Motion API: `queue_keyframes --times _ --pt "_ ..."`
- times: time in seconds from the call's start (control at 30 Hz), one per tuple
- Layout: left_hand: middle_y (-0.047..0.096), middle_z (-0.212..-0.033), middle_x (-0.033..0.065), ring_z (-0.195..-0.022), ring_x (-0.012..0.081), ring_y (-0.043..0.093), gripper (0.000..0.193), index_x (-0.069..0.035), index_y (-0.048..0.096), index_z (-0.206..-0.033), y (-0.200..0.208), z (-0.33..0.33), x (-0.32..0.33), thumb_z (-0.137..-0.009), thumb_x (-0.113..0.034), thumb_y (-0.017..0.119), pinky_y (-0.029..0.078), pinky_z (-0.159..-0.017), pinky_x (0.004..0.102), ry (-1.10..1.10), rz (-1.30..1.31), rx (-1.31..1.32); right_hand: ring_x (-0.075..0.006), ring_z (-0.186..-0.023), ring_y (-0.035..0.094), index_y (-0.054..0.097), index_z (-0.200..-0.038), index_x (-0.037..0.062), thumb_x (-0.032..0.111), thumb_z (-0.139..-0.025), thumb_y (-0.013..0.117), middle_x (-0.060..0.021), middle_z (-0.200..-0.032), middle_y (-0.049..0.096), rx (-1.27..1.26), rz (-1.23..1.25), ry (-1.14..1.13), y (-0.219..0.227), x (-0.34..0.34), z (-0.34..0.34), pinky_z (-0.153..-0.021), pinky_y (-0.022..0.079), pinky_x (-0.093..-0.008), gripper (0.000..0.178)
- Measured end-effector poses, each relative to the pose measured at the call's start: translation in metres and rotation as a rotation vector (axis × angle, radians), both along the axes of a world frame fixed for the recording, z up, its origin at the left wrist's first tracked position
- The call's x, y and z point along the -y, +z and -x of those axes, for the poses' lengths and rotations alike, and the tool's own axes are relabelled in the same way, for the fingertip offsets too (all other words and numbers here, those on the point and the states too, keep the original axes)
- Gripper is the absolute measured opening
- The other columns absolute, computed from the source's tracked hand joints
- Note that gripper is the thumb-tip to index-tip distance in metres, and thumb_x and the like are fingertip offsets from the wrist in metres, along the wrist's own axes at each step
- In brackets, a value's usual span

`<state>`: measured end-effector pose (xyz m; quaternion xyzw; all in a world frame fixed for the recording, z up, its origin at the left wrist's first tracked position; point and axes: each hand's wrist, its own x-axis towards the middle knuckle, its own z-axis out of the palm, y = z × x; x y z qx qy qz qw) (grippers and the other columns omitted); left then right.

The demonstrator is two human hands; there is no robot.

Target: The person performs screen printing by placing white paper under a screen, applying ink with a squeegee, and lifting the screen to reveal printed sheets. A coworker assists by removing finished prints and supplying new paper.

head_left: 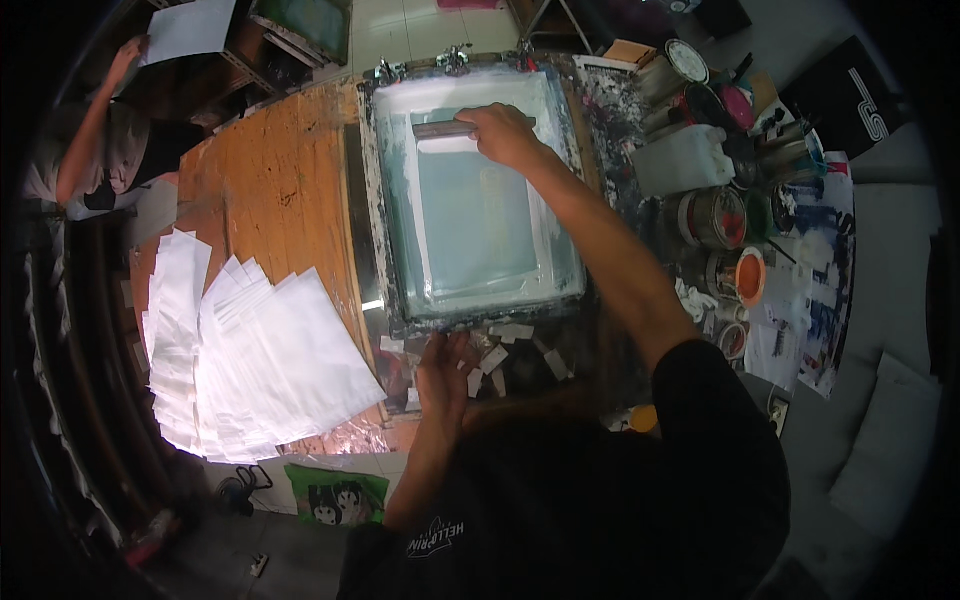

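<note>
A silk-screen frame [565,220] lies on the worktable, its pale green mesh edged with white ink. My right hand [503,137] is closed around a squeegee [440,130], a long grey-brown bar lying crosswise near the mesh's far end. White ink lies along the squeegee's near side. At the frame's near edge is my left hand [446,375], fingers loosely bent and apart, holding nothing that I can see. Its fingertips reach the edge; whether they touch it I cannot tell. Pieces of pale tape [493,360] lie beside that hand. Whatever is under the screen is hidden.
Fanned white sheets [290,360] cover the table's near left. Hinge clamps [452,62] hold the frame's far side. Ink cans [712,218] and a white jug [680,160] crowd the right. At far left, another person's hand [128,58] holds a white sheet [190,30].
</note>
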<state>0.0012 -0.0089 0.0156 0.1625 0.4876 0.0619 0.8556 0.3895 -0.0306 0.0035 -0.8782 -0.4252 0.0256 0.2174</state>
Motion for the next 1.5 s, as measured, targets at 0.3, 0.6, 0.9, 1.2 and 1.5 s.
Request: queue_keyframes --times 0.3,0.6,0.9,1.2,1.5 --pt "0.051 -0.141 0.0169 -0.14 0.0339 0.045 0.042 -0.006 0.049 -0.138 -0.023 0.001 -0.002 -0.105 -0.032 0.043 0.035 -0.109 0.0644 -0.107 -0.076 0.064 -0.0312 -0.109 0.066 0.071 -0.117 0.0112 -0.004 -0.08 0.06 -0.0126 -0.115 0.072 0.015 0.026 -0.013 -0.015 0.068 0.178 -0.093 0.042 -0.0531 0.041" --pt "0.059 -0.13 0.0131 -0.131 0.0295 0.053 0.033 -0.005 0.054 -0.126 -0.015 0.005 -0.002 -0.1 -0.026 0.057 0.045 -0.095 0.0534 -0.072 -0.013 0.07 -0.0302 -0.1 0.063 0.066 -0.125 0.0056 -0.001 -0.078 0.064 -0.0132 -0.105 0.069 -0.001 -0.045 0.065 0.034 0.109 0.249 -0.087 0.042 -0.0445 0.047" --pt "0.069 -0.118 0.0153 -0.114 0.0312 0.065 0.022 -0.003 0.062 -0.114 0.11 -0.049 -0.041 -0.095 -0.015 0.061 0.043 -0.111 0.0517 -0.089 -0.304 0.617 -0.0263 -0.062 0.064 0.07 -0.11 0.0062 0.042 -0.092 0.068 -0.0088 -0.069 0.063 0.39 -0.278 0.043 0.181 0.076 0.183 -0.061 0.047 -0.0402 0.041" --pt "0.068 -0.125 0.0205 -0.115 0.0326 0.066 0.035 0.0 0.064 -0.127 -0.084 -0.237 -0.15 -0.096 -0.016 0.063 0.051 -0.1 0.0397 -0.59 -1.966 -0.083 -0.0166 -0.04 0.041 0.072 -0.082 -0.0022 0.037 -0.1 0.059 -0.0002 -0.048 0.043 0.111 -0.138 0.174 0.307 0.034 0.078 -0.048 0.048 -0.0376 0.045" --pt "0.074 -0.082 0.0165 -0.064 0.0217 0.07 0.019 -0.001 0.074 -0.106 -0.035 -0.167 -0.177 -0.096 -0.016 0.069 0.056 -0.064 0.0359 -0.375 -1.731 -0.179 -0.011 -0.045 0.04 0.07 -0.078 0.0013 0.044 -0.101 0.061 -0.0007 -0.051 0.046 -0.04 0.057 -0.019 0.342 0.005 0.069 -0.047 0.045 -0.0332 0.05"
